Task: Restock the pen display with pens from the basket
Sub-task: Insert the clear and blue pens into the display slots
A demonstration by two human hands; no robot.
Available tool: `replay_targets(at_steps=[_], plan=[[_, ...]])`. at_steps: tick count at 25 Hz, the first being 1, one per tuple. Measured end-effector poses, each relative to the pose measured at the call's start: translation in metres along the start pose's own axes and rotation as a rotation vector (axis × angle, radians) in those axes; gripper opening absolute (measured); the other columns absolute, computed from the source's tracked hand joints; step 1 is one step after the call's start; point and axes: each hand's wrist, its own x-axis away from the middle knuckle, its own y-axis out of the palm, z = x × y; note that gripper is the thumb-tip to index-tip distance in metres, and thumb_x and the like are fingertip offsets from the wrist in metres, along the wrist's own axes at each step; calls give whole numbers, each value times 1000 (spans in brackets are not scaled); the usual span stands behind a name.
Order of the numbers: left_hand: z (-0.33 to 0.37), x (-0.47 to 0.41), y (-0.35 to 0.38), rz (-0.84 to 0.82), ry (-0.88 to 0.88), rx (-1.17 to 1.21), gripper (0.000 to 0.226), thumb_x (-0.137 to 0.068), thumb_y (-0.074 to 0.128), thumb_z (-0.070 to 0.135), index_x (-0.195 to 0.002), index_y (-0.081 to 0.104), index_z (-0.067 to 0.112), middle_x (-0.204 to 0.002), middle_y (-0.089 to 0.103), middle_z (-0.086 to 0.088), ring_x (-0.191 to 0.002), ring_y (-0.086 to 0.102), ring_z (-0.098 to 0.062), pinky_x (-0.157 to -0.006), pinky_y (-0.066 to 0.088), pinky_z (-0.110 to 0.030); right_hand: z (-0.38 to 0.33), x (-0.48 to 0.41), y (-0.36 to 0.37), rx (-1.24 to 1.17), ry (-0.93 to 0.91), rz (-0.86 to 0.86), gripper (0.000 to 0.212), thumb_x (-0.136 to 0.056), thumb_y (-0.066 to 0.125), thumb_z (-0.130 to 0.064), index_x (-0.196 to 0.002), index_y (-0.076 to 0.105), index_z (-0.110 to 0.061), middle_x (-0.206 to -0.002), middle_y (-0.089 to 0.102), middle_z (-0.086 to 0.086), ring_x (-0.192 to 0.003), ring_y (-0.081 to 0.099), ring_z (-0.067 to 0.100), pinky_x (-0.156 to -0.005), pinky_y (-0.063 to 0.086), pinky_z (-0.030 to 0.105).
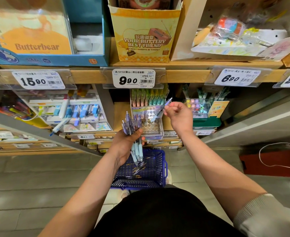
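A clear pen display [152, 129] with rows of round holes stands on the lower shelf; pastel pens fill its back rows. My left hand [126, 144] grips a bundle of purple pens [132, 127] just left of the display. My right hand [178, 115] pinches a single purple pen [161, 109], tilted, its tip over the display's holes. On the floor below my hands sits a blue basket [163, 170] with several loose pens [138, 168] inside.
The wooden shelf edge [183, 76] with price tags runs above the display. A highlighter rack [68, 110] stands to the left, a green-based pen stand [206, 115] to the right. A red box [274, 163] sits on the tiled floor at the right.
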Motion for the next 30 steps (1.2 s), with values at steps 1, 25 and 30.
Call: replay_targets(at_steps=[1, 25, 30], plan=[[-1, 0, -1, -1, 4, 4, 29, -92, 69, 9, -120, 65, 2, -100, 75, -8, -85, 66, -27, -79, 60, -41, 4, 2, 5, 99, -73, 8, 5, -93, 71, -14, -96, 67, -14, -84, 72, -2, -81, 69, 9, -79, 55, 18], [1, 9, -9, 40, 11, -17, 19, -93, 71, 13, -110, 67, 8, -96, 74, -7, -76, 67, -20, -67, 60, -30, 35, -2, 51, 733, 77, -177, 20, -93, 70, -36, -81, 70, -19, -78, 70, -1, -74, 66, 16, -71, 51, 25], [-5, 2, -5, 46, 88, -138, 22, -93, 72, 17, -114, 69, 11, -105, 78, -9, -85, 70, -23, -73, 61, -30, -7, 35, 34, -51, 451, -519, 37, -90, 72, -43, -101, 71, -8, -83, 75, 3, -69, 69, 10, -64, 56, 20]])
